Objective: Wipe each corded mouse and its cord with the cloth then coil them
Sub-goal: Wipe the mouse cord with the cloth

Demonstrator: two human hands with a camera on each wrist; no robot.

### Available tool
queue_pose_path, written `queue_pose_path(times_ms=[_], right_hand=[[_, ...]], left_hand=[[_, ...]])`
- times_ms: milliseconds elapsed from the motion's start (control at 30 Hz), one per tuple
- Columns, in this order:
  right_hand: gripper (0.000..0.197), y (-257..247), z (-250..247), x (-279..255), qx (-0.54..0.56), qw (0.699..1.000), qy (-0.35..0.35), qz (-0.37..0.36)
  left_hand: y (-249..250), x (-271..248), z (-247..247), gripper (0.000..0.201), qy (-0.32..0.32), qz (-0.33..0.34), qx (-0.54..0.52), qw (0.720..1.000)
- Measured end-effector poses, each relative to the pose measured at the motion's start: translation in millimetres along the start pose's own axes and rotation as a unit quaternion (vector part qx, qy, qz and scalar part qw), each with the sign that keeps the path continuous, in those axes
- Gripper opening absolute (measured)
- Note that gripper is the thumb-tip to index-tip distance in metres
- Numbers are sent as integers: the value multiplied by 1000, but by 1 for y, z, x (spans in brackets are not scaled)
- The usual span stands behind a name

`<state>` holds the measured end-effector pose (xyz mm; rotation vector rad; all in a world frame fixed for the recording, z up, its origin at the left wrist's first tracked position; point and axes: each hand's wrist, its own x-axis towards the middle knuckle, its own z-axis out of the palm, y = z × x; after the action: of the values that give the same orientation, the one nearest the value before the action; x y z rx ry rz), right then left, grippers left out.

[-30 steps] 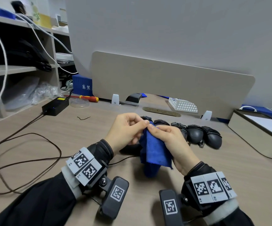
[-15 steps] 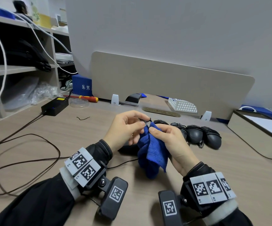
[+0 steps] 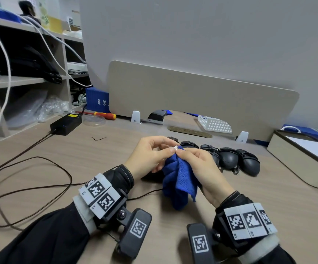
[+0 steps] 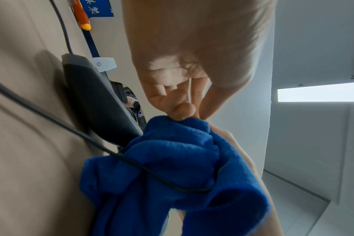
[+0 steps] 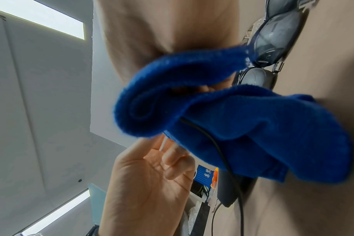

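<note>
My right hand [image 3: 196,164] grips a bunched blue cloth [image 3: 179,180] above the table, and the cloth hangs below it. My left hand [image 3: 154,155] pinches a small white tip at the cloth's top, seemingly the end of the thin black cord [image 4: 51,119]. The cord runs into the cloth's folds from below [image 5: 218,151]. A dark mouse [image 4: 95,99] lies on the table under my hands, mostly hidden in the head view. Several black mice with coiled cords [image 3: 228,159] stand in a row just right of my hands.
A black power adapter [image 3: 66,123] and its long brown cable [image 3: 30,189] loop over the left of the table. A beige box [image 3: 302,159] stands at the right. At the back are a divider panel [image 3: 192,100], a white perforated basket [image 3: 214,125] and a screwdriver [image 3: 105,115].
My fingertips, slightly apart half a second ago with black cord between them, have come together. A white tip now shows at the cloth's top. The cloth hangs more bunched.
</note>
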<state>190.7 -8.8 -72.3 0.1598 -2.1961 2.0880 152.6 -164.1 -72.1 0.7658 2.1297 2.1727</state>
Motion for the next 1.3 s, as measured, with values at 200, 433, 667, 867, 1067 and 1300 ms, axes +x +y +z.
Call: queue_pose_path(times_ms=[200,433,667,867,1067,1300], right_hand=[[22,0,-3,-5,-3,999,-34,-4],[24,0,-3,-7,-9,1000,-10,23],[60,-1,0,-4,12,998,65,14],[40,-4,-5,-1,54,991,124,10],[26,-4,-1,-4,-40,999,20,-30],[13,-9,-3,-4,75,989,126,18]], left_hand=[[-3,1,-3,11,24,-12,11,1000],[-4,1,-2,9,27,-14,22,999],[-1,2,0,3,57,5,-53,997],[-2,6,-4,7,94,13,-93,991],[-5,5,-2,9,90,41,-47,994],[1,6,-2,9,113,29,-95,989]])
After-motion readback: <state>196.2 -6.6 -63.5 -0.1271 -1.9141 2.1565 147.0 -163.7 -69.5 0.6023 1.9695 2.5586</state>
